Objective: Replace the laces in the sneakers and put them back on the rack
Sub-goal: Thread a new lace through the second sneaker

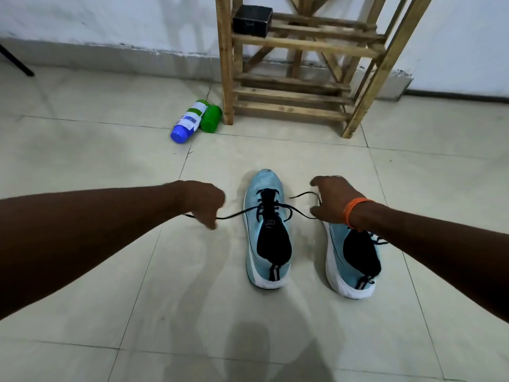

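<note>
- My left hand: fingers curled down, pinching one end of the black lace; a short tail sticks out on the outer side of the pinch.
- My right hand: thumb and fingers closed on the other end of the lace; the loose tip curves back toward the sneaker, just inboard of the grip.
- The lace is a thin, flat cord running near-straight from grip to grip and crossing through the upper eyelets.
- The sneaker sits between the two grips, toe away from me, sole flat on the floor. It has a light blue knit upper, black tongue and lining, and a thick white sole.
- The second sneaker is the same build and lies under my right wrist, just beside the first, not touching it. Its front is hidden by my hand.
- There's an orange band on my right wrist.
- The floor is smooth pale tile with dark grout lines. There's open tile outboard of the left grip and between me and the heels.
- The rack is rough wooden slats, beyond both grips against the wall, with open floor between it and the toe.
- A black box sits on an upper shelf.
- Two plastic bottles, one blue-capped and one green, are beyond the left grip by the rack's leg.
</note>
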